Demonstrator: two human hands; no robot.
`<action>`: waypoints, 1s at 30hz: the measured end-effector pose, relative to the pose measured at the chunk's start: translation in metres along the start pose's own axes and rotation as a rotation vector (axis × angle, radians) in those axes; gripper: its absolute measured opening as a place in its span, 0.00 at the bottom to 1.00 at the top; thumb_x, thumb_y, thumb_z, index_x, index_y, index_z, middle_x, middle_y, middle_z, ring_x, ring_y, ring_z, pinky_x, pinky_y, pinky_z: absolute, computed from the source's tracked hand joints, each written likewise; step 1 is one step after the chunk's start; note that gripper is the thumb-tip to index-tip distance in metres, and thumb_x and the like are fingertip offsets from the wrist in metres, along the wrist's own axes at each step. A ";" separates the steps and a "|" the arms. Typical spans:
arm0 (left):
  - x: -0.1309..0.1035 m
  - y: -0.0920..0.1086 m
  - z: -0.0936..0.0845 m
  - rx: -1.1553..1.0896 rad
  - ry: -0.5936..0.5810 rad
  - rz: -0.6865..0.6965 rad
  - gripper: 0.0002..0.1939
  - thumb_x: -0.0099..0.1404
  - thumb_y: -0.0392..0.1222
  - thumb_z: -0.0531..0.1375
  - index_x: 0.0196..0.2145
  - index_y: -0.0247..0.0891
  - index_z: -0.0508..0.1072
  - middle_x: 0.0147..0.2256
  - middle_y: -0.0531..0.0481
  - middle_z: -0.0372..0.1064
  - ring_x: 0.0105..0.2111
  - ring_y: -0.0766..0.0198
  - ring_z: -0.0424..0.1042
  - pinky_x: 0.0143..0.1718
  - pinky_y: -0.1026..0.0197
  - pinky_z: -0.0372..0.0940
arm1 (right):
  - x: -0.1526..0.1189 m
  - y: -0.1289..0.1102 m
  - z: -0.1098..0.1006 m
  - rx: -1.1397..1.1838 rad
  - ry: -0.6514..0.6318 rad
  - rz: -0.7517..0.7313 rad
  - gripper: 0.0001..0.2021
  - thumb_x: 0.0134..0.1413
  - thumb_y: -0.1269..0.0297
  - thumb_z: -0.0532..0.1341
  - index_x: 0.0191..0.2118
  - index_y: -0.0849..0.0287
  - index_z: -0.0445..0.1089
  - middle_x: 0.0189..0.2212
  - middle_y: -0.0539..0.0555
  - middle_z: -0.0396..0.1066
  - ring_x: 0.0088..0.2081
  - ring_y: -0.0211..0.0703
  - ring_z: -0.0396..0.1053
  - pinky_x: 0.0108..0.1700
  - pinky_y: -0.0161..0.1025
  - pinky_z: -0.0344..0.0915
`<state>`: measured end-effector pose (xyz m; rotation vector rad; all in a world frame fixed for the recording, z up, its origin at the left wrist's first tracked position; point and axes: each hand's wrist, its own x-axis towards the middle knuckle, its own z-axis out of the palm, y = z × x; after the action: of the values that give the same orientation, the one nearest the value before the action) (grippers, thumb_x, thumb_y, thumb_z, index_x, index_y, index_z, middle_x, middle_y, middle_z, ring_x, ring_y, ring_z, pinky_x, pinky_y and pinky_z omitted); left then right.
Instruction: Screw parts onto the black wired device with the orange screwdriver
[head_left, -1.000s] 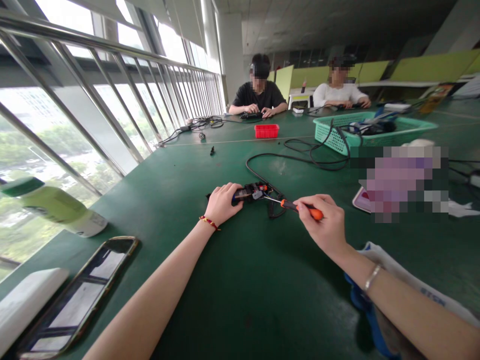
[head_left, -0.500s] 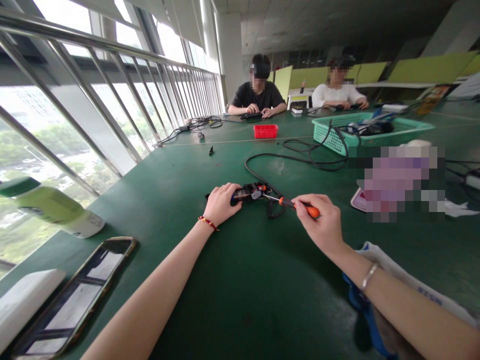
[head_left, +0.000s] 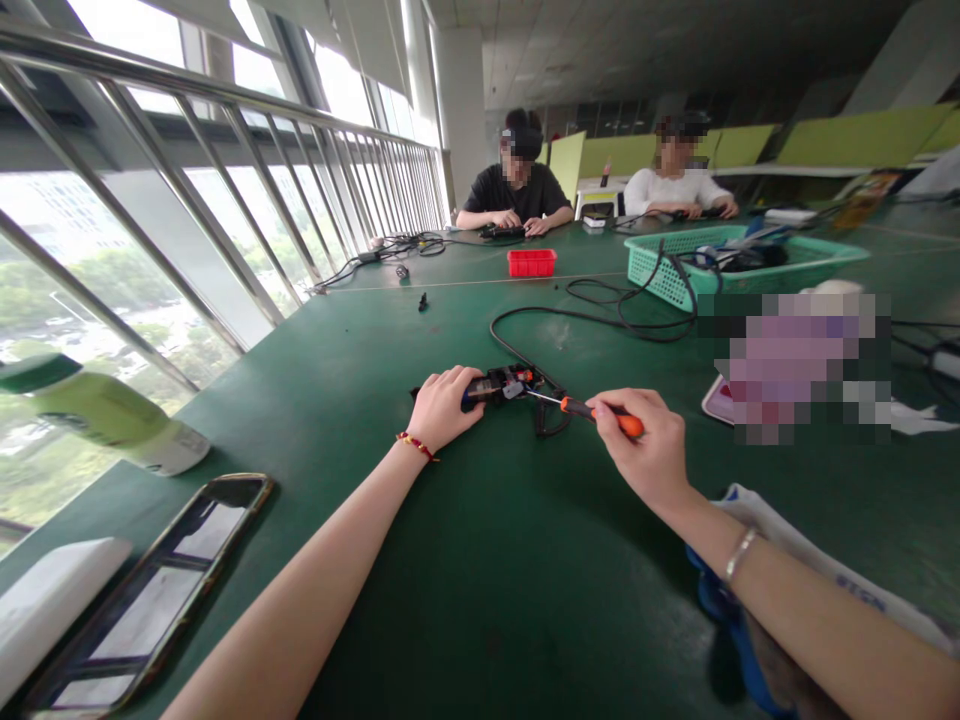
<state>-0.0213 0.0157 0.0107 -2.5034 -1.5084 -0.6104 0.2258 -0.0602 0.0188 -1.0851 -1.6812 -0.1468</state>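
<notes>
My left hand (head_left: 447,408) is wrapped round a dark handheld device (head_left: 495,385) with bared inner parts, lying on the green table (head_left: 450,560). Its near end is hidden under my palm, and I cannot make out its exact kind. A black cable (head_left: 517,350) runs away from its far end. In my right hand (head_left: 643,440) is an orange and black screwdriver (head_left: 600,412), gripped by the handle and pointing left. The shaft's tip is at the right end of the device; whether it touches is too small to tell.
A green-capped bottle (head_left: 97,412), a phone (head_left: 157,590) and a white box (head_left: 60,605) lie at the left. Farther back are a red tray (head_left: 532,263) and a green basket (head_left: 750,280). A cloth bag (head_left: 825,580) lies under my right forearm. Two people sit opposite.
My right hand and the screwdriver have shifted slightly to the right. My left hand and the device stay in place.
</notes>
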 end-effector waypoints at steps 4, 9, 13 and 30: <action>0.000 0.000 0.000 -0.007 0.005 0.007 0.16 0.57 0.43 0.54 0.44 0.41 0.65 0.40 0.48 0.68 0.39 0.57 0.69 0.42 0.57 0.60 | 0.001 -0.003 0.000 -0.005 -0.019 -0.007 0.06 0.53 0.67 0.56 0.28 0.54 0.68 0.23 0.47 0.73 0.25 0.39 0.67 0.34 0.40 0.63; 0.000 0.001 0.000 -0.018 0.009 0.009 0.16 0.57 0.43 0.54 0.44 0.41 0.65 0.40 0.48 0.68 0.39 0.57 0.69 0.43 0.56 0.60 | 0.001 -0.002 0.000 0.000 -0.025 -0.012 0.06 0.52 0.68 0.56 0.27 0.54 0.68 0.23 0.47 0.73 0.25 0.39 0.67 0.34 0.41 0.63; 0.000 0.001 0.000 -0.016 0.000 -0.001 0.16 0.57 0.43 0.54 0.44 0.42 0.65 0.41 0.48 0.68 0.40 0.57 0.69 0.43 0.56 0.60 | 0.000 -0.001 0.000 0.006 -0.029 -0.002 0.06 0.52 0.68 0.56 0.27 0.54 0.68 0.23 0.47 0.73 0.25 0.40 0.67 0.35 0.42 0.63; 0.000 0.002 -0.001 -0.017 -0.015 -0.015 0.16 0.57 0.43 0.54 0.45 0.42 0.65 0.41 0.49 0.69 0.40 0.57 0.69 0.44 0.55 0.60 | -0.002 0.003 0.002 0.041 -0.010 0.066 0.03 0.50 0.67 0.58 0.34 0.54 0.66 0.28 0.50 0.70 0.30 0.41 0.67 0.35 0.41 0.65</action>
<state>-0.0201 0.0148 0.0120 -2.5175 -1.5345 -0.6108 0.2259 -0.0585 0.0152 -1.1111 -1.6481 -0.0644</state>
